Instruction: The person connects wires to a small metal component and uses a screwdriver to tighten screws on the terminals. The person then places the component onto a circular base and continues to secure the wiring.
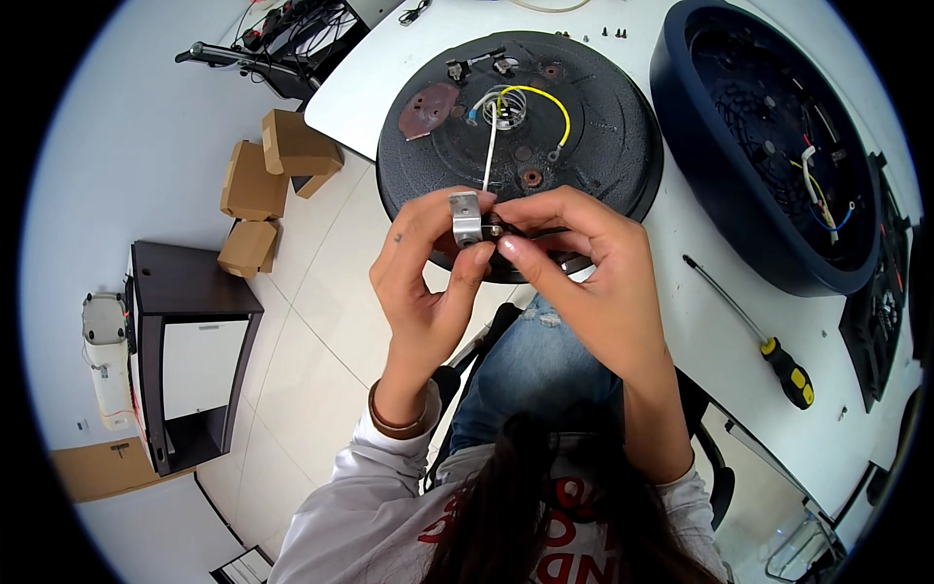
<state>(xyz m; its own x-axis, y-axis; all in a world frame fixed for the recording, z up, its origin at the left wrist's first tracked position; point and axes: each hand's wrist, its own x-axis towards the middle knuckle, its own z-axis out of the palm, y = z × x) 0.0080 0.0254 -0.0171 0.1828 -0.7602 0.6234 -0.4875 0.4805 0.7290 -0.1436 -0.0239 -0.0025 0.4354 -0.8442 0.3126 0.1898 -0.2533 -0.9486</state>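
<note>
My left hand (423, 282) grips a bent silver metal bracket (465, 209) between thumb and fingers, over the near edge of a dark speckled round plate (525, 68). My right hand (579, 273) pinches a small black part (494, 230) against the bracket, with a dark lead trailing from it under my fingers. A white wire (489, 151) runs from the coil spring (509, 104) on the plate down toward my hands. A yellow wire (559, 107) with a ring terminal curves across the plate, near a reddish oval piece (423, 111). What lies inside my fingers is partly hidden.
A navy round housing (681, 136) with loose wires stands on the white table (720, 360) at right, beside a screwdriver (783, 375), black panel (866, 346) and small screws (621, 32). Cardboard boxes (253, 180) and a dark cabinet (185, 282) stand at left. My legs are below the plate.
</note>
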